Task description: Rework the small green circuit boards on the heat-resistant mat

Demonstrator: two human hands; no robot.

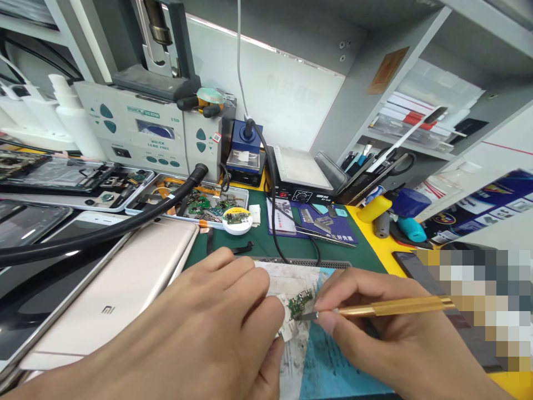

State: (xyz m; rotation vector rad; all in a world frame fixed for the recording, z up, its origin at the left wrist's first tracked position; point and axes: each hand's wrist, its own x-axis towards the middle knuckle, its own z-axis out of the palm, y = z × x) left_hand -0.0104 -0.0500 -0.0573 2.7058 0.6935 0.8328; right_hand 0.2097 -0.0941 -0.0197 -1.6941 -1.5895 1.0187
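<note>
Leftmost, a gold slab-shaped phone back (125,289) marked "MI". Left hand (200,328), fingers pressed together, pins a small green circuit board (300,303) at the desk's near edge. Right hand (375,322) pinches a slim brass-handled blade tool (387,306), its axis level, tip touching the board's right side. Station behind reads "QUICK", "LEAD FREE", "ESD".
</note>
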